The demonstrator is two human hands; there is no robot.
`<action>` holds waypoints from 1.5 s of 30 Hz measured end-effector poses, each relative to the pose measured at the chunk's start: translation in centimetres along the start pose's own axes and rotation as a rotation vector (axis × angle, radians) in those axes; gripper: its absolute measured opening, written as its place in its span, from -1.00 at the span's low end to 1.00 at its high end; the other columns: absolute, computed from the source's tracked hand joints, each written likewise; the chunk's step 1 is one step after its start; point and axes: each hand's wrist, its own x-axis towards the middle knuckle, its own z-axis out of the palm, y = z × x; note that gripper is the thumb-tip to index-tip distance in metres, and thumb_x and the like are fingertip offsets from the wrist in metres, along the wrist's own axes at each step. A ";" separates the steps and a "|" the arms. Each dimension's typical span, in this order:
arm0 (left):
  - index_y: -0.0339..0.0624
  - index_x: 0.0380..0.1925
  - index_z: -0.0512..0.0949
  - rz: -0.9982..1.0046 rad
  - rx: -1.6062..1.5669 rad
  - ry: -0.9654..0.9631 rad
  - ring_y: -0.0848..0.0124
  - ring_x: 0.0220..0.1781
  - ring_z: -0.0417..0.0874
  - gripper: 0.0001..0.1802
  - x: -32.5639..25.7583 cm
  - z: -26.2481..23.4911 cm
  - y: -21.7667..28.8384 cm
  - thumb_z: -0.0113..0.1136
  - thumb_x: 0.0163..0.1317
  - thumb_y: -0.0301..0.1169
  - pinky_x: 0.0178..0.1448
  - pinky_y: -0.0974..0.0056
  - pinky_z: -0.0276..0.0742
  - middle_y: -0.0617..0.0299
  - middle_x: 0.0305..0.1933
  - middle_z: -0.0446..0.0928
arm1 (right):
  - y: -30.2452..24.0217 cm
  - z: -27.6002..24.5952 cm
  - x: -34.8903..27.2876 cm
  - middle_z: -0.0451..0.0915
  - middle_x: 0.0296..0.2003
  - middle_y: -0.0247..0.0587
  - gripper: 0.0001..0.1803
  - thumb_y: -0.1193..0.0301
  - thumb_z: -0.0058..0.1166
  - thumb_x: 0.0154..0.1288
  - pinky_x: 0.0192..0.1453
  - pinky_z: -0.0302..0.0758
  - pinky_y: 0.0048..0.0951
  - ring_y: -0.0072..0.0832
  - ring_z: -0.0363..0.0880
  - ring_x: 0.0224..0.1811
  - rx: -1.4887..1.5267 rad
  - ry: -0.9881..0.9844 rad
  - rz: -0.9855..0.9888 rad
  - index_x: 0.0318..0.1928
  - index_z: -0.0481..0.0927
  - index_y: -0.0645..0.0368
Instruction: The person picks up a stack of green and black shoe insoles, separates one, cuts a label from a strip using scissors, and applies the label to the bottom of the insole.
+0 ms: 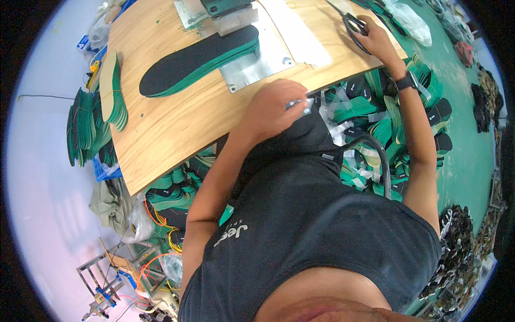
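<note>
At the table's near edge, my left hand (273, 110) is closed, pinching a small shiny silvery-clear piece (307, 105) whose kind I cannot make out. Far to the right, my right hand (377, 42) has its fingers around the black handles of a pair of scissors (355, 26), whose blades point away over the tabletop. A stack of insoles (198, 61), black on top with green layered edges, lies left of centre on the wooden table (171, 126). Its right end reaches onto a metal plate (257, 71) below a dark green machine part (228, 6).
Another insole bundle (115, 96) stands at the table's left edge, beside hanging green stacks (86, 126). A white strip (300, 40) runs across the tabletop. Many insole bundles (357, 110) and bits of clear wrap lie below on the right. A curved grey tube (383, 155) stands beside my right arm.
</note>
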 end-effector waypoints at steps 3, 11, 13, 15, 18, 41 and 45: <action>-0.25 -0.26 0.65 -0.415 -0.296 0.044 0.40 -0.16 0.64 -0.82 0.3 -0.4 2.2 0.21 0.22 -0.40 -0.02 0.32 0.52 0.11 -0.19 0.66 | -0.6 1.0 0.4 0.60 -0.30 0.05 -0.42 0.12 0.22 0.18 -0.18 0.50 -0.32 -0.20 0.61 -0.26 -0.120 0.134 -0.111 0.10 0.47 0.22; -0.40 -0.13 0.61 -0.285 -0.877 0.750 0.48 -0.12 0.61 -0.73 -1.1 -2.0 0.7 0.07 0.36 -0.39 0.01 0.37 0.51 0.12 -0.10 0.63 | -21.4 3.3 -7.3 0.64 -0.35 -0.29 -0.63 0.23 0.28 0.17 -0.27 0.50 -0.47 -0.56 0.55 -0.38 0.816 -0.160 -0.242 -0.11 0.59 0.21; -0.43 -0.07 0.57 -0.274 -0.937 0.816 0.47 -0.12 0.60 -0.70 -1.5 -2.0 1.0 0.04 0.38 -0.39 0.00 0.39 0.51 0.07 -0.03 0.61 | -23.6 4.3 -8.4 0.63 -0.37 -0.29 -0.64 0.28 0.31 0.14 -0.31 0.47 -0.53 -0.61 0.49 -0.43 0.939 -0.255 -0.187 -0.13 0.60 0.24; -0.43 -0.08 0.57 -0.312 -0.951 0.877 0.49 -0.14 0.59 -0.69 -1.6 -2.3 1.8 0.04 0.38 -0.37 -0.02 0.40 0.51 0.07 -0.03 0.61 | -25.2 4.9 -8.8 0.61 -0.41 -0.23 -0.67 0.32 0.30 0.14 -0.35 0.45 -0.52 -0.56 0.48 -0.47 1.004 -0.210 -0.145 -0.18 0.59 0.28; -0.41 -0.07 0.58 -0.325 -0.938 0.931 0.52 -0.15 0.57 -0.69 -1.8 -2.4 2.2 0.02 0.39 -0.36 -0.05 0.44 0.49 0.06 -0.04 0.61 | -26.5 5.3 -9.1 0.58 -0.47 -0.20 -0.74 0.35 0.25 0.19 -0.37 0.45 -0.52 -0.49 0.49 -0.49 1.013 -0.153 -0.219 -0.21 0.59 0.28; -0.18 0.12 0.49 -0.337 0.681 -0.028 0.02 0.14 0.52 -0.23 0.5 -17.0 -7.7 0.42 -0.09 -0.02 0.28 0.16 0.37 -0.08 0.08 0.53 | -24.0 8.3 -0.5 0.61 -0.46 -0.28 -0.79 0.41 0.02 0.36 -0.45 0.50 -0.64 -0.64 0.56 -0.52 1.583 -0.483 0.548 -0.31 0.59 0.32; -0.23 0.11 0.49 -0.275 0.695 -0.019 0.00 0.01 0.59 -0.23 0.4 -16.9 -7.7 0.41 -0.08 -0.02 0.16 0.12 0.46 -0.12 -0.02 0.57 | -24.0 8.5 -0.1 0.61 -0.49 -0.27 -0.79 0.41 0.03 0.34 -0.46 0.50 -0.62 -0.62 0.55 -0.55 1.576 -0.507 0.623 -0.32 0.60 0.32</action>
